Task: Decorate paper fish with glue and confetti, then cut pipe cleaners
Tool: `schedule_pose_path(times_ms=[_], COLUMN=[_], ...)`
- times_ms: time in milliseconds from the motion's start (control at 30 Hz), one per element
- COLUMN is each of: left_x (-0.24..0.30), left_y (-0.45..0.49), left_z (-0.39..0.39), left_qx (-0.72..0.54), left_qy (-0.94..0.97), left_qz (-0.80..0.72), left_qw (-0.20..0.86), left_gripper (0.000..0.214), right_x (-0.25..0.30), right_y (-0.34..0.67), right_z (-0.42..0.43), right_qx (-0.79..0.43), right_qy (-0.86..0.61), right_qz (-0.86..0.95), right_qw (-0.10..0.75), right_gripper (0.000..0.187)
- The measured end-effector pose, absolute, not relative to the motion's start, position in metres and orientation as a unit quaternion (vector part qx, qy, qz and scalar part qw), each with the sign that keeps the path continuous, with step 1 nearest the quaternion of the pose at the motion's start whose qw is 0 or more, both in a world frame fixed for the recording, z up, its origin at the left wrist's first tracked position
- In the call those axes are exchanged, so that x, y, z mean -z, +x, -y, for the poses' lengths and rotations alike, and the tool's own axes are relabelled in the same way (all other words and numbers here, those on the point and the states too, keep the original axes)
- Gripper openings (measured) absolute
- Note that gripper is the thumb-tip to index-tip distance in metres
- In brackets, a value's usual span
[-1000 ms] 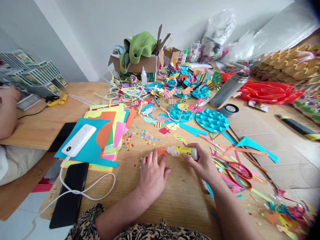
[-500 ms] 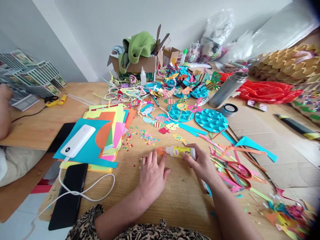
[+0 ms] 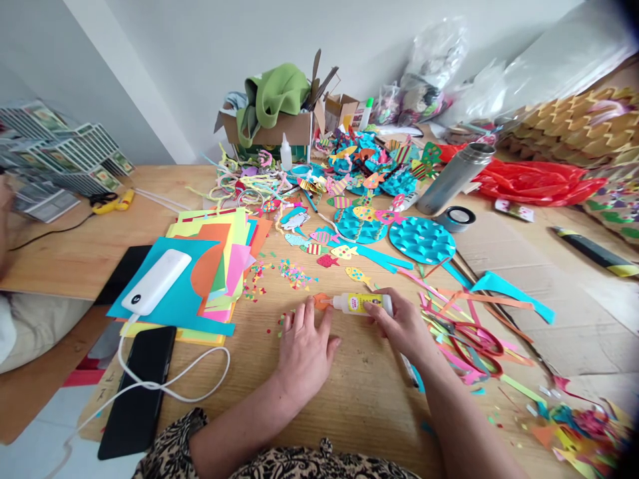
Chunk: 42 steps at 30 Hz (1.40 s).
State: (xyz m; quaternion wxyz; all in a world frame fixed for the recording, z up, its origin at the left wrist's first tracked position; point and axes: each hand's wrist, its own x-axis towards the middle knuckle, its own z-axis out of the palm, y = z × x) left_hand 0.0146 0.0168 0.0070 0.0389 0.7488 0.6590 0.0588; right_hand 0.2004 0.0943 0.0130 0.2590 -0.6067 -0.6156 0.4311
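Observation:
My right hand (image 3: 402,324) is wrapped round a glue bottle (image 3: 360,303) with a yellow label, held nearly level with its nozzle pointing left. The nozzle tip meets a small orange paper cutout (image 3: 322,300); its full outline is partly hidden. My left hand (image 3: 305,346) lies flat on the table, fingers stretched out, its fingertips at the cutout's lower edge. Tiny coloured paper bits (image 3: 294,274) are scattered just beyond. Farther back lie decorated paper fish, among them a yellow dotted fish (image 3: 357,275) and a red fish (image 3: 328,261).
Coloured paper sheets (image 3: 170,273) carry a white power bank (image 3: 158,279), cabled near a black phone (image 3: 137,392). Red-handled scissors (image 3: 476,339) lie among paper strips at right. Blue paper discs (image 3: 422,241) and a steel flask (image 3: 456,176) stand behind. Another person's leg (image 3: 34,332) shows at left.
The glue bottle has shifted very slightly right, its nozzle still at the orange cutout. My left hand has stayed in place. The other person's arm at the far left has drawn back toward the edge.

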Motion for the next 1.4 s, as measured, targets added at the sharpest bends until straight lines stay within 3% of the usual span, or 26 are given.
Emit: schedule_pose_path(times_ms=[467, 833, 1067, 1400], left_x=[-0.007, -0.004, -0.004, -0.004], left_y=[0.015, 0.015, 0.015, 0.015], left_z=[-0.018, -0.016, -0.016, -0.017], left_qx=[-0.052, -0.070, -0.071, -0.072], left_qy=[0.751, 0.755, 0.752, 0.749], left_qz=[-0.658, -0.652, -0.655, -0.658], left_qw=[0.028, 0.013, 0.015, 0.020], left_gripper=[0.047, 0.048, 0.049, 0.046], right_x=[-0.015, -0.024, -0.012, -0.011], right_y=[0.201, 0.203, 0.204, 0.218], right_z=[-0.096, -0.094, -0.096, -0.097], right_qx=[-0.470, -0.470, -0.462, -0.428], right_qy=[-0.600, -0.619, -0.609, -0.560], right_qz=[0.600, 0.571, 0.582, 0.674], right_qw=[0.245, 0.265, 0.277, 0.222], right_gripper=[0.041, 0.028, 0.039, 0.031])
